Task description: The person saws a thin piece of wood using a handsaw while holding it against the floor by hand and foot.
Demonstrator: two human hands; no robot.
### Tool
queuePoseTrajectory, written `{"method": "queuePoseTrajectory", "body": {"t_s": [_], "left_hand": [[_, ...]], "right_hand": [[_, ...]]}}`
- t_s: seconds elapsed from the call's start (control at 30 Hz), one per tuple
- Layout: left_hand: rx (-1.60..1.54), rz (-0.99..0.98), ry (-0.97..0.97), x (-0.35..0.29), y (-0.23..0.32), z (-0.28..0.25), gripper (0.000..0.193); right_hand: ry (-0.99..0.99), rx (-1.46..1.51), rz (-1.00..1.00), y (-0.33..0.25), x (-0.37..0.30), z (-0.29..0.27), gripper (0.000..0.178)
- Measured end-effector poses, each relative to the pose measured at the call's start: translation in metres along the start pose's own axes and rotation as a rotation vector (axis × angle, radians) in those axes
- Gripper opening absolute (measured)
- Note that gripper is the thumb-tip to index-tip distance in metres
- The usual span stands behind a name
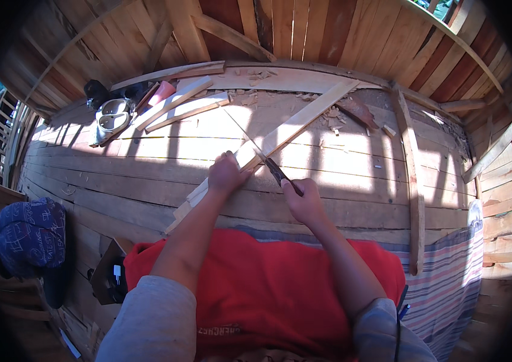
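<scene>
My right hand [304, 199] is closed around the dark handle of a long, thin-bladed tool [244, 133]; whether it is a saw or a knife I cannot tell. Its blade slants up and left across a long pale wooden beam [310, 117]. Beside the blade, my left hand [227, 174] presses on the wood with its fingers bent over the near part of the beam. Below that hand, narrow strips of wood [184, 211] stick out toward me. The fingertips of my left hand are partly hidden.
Shorter planks [189, 111], a pair of sandals [113, 114] and a pink cup [162, 93] lie at the back left. Wood chips [331, 117] litter the plank floor. A post [410, 175] lies at right beside a striped mat [449, 283]. A patterned cap [31, 238] is at left.
</scene>
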State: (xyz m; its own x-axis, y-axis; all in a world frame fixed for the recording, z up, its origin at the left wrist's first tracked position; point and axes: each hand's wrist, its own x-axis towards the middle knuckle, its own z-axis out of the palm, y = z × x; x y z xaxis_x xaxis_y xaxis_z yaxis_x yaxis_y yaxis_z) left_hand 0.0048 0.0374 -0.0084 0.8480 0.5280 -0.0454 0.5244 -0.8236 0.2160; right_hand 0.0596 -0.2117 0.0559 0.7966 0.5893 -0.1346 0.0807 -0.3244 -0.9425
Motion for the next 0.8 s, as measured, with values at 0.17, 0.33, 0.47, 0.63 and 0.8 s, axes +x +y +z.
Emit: {"method": "queuePoseTrajectory", "body": {"t_s": [0.17, 0.33, 0.47, 0.63, 0.8], "left_hand": [[-0.022, -0.006, 0.000, -0.002, 0.005, -0.003, 0.073], [0.019, -0.039, 0.042, -0.006, -0.006, -0.005, 0.069], [0.014, -0.005, 0.042, -0.002, 0.002, 0.002, 0.070], [0.013, -0.009, 0.029, -0.003, -0.001, -0.001, 0.070], [-0.014, 0.000, 0.066, -0.007, -0.004, -0.002, 0.068]], "right_hand": [[-0.044, 0.257, 0.150, 0.028, -0.030, -0.023, 0.049], [-0.042, 0.330, 0.169, 0.020, -0.085, -0.059, 0.049], [0.016, 0.163, 0.154, 0.021, -0.021, -0.024, 0.049], [-0.013, 0.061, 0.109, -0.008, 0.008, -0.004, 0.049], [-0.034, 0.104, 0.182, 0.019, -0.073, -0.044, 0.050]]}}
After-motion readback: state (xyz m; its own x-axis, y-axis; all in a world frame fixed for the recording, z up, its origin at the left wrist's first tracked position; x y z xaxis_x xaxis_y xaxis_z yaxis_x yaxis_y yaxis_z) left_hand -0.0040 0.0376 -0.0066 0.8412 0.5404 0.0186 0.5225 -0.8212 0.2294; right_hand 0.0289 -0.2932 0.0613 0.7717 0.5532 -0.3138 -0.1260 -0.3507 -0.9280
